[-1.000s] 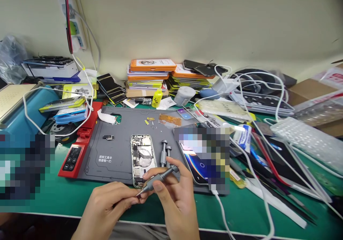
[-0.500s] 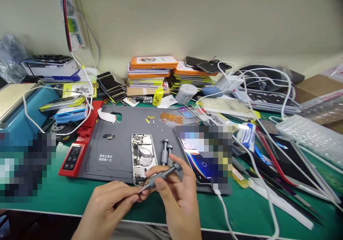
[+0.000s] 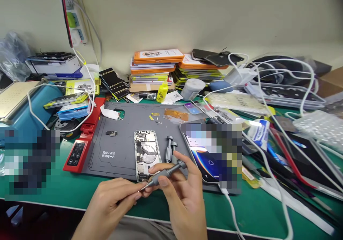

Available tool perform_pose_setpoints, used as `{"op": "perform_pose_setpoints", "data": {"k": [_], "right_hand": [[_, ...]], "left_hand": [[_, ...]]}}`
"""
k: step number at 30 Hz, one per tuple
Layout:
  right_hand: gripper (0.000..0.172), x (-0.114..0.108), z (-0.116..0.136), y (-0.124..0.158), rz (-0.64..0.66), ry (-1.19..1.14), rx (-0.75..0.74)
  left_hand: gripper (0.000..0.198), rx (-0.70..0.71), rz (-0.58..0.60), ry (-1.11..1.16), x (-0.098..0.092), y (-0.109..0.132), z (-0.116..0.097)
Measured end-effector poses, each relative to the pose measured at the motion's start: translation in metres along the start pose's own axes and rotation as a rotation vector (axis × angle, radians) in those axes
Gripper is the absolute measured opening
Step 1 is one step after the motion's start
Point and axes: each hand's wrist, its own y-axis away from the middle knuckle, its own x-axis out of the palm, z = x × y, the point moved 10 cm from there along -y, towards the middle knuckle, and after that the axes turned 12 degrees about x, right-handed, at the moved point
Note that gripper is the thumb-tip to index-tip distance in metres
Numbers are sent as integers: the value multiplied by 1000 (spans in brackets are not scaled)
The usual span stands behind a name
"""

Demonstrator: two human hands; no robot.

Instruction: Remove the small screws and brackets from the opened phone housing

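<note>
Cluttered green bench [image 3: 241, 211] under a cream wall carries a dark grey rubber work mat [image 3: 120, 132]. On it lies an opened silver phone chassis [image 3: 147, 152], innards up, just beyond the hands. The right hand [image 3: 182, 200] is clenched round a slim grey metal precision screwdriver [image 3: 163, 175], held above the mat's near edge. The left hand [image 3: 112, 204] pinches its tip, perhaps on a screw or bit, too small to tell. Resting both wrists on the bench and keeping the tip over the mat would likely save any dropped part.
</note>
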Motion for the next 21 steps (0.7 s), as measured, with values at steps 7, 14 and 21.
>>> {"op": "perform_pose_setpoints", "data": {"k": [7, 14, 21], "right_hand": [[54, -9, -4, -2, -17, -1, 11], [55, -18, -9, -11, 86, 62, -44], [56, -16, -10, -10, 90, 62, -29]], "left_hand": [[24, -20, 17, 17, 3, 3, 1], [24, -35, 27, 13, 4, 3, 1], [22, -30, 16, 18, 3, 1, 0]]}}
